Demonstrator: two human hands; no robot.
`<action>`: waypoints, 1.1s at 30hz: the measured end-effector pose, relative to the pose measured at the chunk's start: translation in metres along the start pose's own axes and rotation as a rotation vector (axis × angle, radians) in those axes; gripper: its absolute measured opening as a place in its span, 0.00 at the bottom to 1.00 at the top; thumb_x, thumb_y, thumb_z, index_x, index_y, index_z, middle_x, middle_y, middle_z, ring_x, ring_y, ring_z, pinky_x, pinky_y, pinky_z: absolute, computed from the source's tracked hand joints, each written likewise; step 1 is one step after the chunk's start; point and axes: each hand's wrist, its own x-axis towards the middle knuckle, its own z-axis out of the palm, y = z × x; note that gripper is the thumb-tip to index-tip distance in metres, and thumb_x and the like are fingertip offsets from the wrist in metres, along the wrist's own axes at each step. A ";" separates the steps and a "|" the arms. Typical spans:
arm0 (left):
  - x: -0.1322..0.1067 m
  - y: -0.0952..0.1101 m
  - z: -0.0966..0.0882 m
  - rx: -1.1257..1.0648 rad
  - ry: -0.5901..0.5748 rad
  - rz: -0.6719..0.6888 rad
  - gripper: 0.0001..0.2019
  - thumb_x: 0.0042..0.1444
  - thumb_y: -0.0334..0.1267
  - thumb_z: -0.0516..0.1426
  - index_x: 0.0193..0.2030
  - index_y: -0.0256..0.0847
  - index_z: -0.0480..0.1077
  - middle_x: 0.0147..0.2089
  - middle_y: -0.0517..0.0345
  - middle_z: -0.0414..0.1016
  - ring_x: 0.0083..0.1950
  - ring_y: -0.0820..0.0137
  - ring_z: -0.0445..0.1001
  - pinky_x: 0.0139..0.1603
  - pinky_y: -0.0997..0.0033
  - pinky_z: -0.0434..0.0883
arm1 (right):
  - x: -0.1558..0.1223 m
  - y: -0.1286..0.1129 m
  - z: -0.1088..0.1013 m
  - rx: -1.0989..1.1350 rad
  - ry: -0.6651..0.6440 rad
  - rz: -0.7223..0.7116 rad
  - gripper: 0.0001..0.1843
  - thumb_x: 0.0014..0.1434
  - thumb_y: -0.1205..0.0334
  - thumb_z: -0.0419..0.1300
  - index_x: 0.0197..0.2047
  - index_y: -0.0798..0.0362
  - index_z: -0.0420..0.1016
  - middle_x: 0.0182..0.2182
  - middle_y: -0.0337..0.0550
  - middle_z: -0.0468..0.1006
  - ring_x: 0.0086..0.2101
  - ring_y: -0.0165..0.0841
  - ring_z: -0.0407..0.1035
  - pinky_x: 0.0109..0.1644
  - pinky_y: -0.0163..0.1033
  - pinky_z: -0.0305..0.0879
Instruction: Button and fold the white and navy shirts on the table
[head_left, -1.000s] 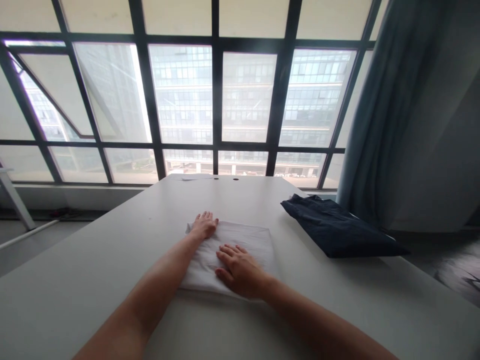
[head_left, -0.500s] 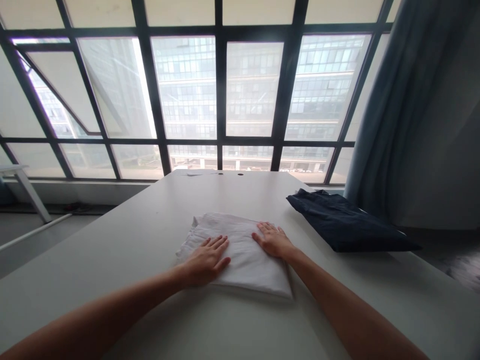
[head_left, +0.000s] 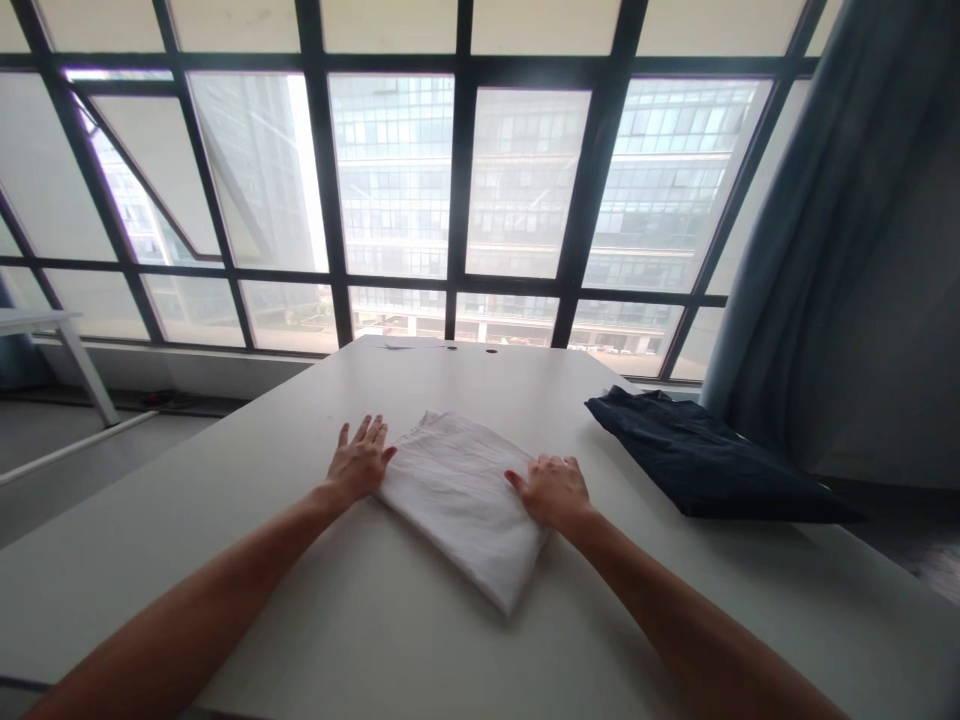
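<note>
A folded white cloth (head_left: 461,500) lies turned at an angle on the white table (head_left: 262,560), one corner pointing toward me. My left hand (head_left: 360,462) rests flat on the table at the cloth's left edge, fingers spread, thumb touching the fabric. On the cloth's right edge sits my right hand (head_left: 553,490), fingers stretched out and pressing down on the fabric. Neither hand holds anything.
A folded dark navy garment (head_left: 705,465) lies at the table's right side. Large windows (head_left: 465,180) stand behind the table and a grey-blue curtain (head_left: 840,250) hangs at the right. Another white table's corner (head_left: 37,325) shows at the far left.
The cloth has rotated so a corner now points toward me. My left hand slid off the fabric to its left edge; my right hand stayed on the right side.
</note>
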 end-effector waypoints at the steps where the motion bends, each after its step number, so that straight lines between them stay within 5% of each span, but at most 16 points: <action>1: -0.008 0.012 -0.003 -0.021 0.032 0.060 0.29 0.69 0.47 0.38 0.72 0.37 0.55 0.75 0.48 0.46 0.76 0.59 0.40 0.74 0.48 0.37 | -0.002 -0.005 -0.001 0.016 0.028 -0.035 0.35 0.68 0.42 0.40 0.51 0.62 0.77 0.50 0.67 0.76 0.52 0.51 0.69 0.59 0.54 0.53; 6: -0.057 0.076 -0.006 -0.245 -0.123 0.581 0.34 0.68 0.60 0.36 0.74 0.46 0.48 0.76 0.57 0.44 0.76 0.64 0.41 0.74 0.56 0.40 | 0.005 -0.008 0.013 0.233 0.011 -0.344 0.31 0.69 0.45 0.43 0.65 0.54 0.66 0.64 0.52 0.66 0.64 0.42 0.57 0.68 0.49 0.44; 9: -0.062 0.081 -0.002 -0.281 -0.221 0.633 0.34 0.67 0.61 0.36 0.75 0.49 0.45 0.76 0.57 0.41 0.77 0.64 0.39 0.74 0.54 0.39 | 0.020 0.009 0.022 0.248 -0.133 -0.240 0.35 0.69 0.43 0.40 0.71 0.52 0.57 0.70 0.47 0.55 0.68 0.40 0.47 0.70 0.52 0.40; 13: -0.034 0.048 0.004 -0.246 -0.276 0.464 0.36 0.66 0.63 0.36 0.75 0.48 0.46 0.76 0.56 0.38 0.77 0.62 0.37 0.74 0.52 0.36 | 0.033 0.031 0.028 0.183 -0.203 -0.045 0.37 0.69 0.42 0.36 0.73 0.55 0.50 0.72 0.47 0.48 0.70 0.40 0.43 0.71 0.54 0.37; 18: 0.002 -0.008 0.019 -0.193 -0.312 0.140 0.37 0.66 0.61 0.37 0.75 0.41 0.43 0.77 0.51 0.34 0.77 0.59 0.35 0.73 0.48 0.40 | 0.032 0.034 0.033 0.159 -0.170 -0.028 0.37 0.69 0.43 0.36 0.72 0.58 0.51 0.71 0.51 0.51 0.69 0.40 0.44 0.70 0.52 0.40; 20: 0.008 -0.023 0.023 -0.166 -0.276 0.017 0.37 0.66 0.59 0.39 0.75 0.38 0.46 0.77 0.47 0.39 0.76 0.57 0.41 0.72 0.48 0.44 | 0.032 0.033 0.035 0.156 -0.162 -0.045 0.37 0.69 0.44 0.37 0.72 0.59 0.53 0.70 0.53 0.52 0.69 0.41 0.46 0.70 0.49 0.42; 26: 0.014 -0.028 0.016 -0.220 -0.020 -0.218 0.27 0.63 0.56 0.48 0.58 0.38 0.70 0.57 0.44 0.76 0.57 0.57 0.73 0.56 0.62 0.69 | 0.035 0.037 0.042 0.151 -0.122 -0.075 0.38 0.69 0.44 0.39 0.70 0.63 0.56 0.69 0.55 0.56 0.68 0.41 0.49 0.70 0.44 0.43; 33: 0.021 -0.026 0.018 -0.394 -0.051 -0.285 0.23 0.61 0.53 0.54 0.55 0.39 0.72 0.50 0.48 0.80 0.52 0.58 0.77 0.49 0.66 0.70 | 0.041 0.040 0.050 0.165 -0.099 -0.082 0.38 0.68 0.43 0.40 0.70 0.62 0.57 0.68 0.56 0.58 0.68 0.42 0.50 0.70 0.46 0.45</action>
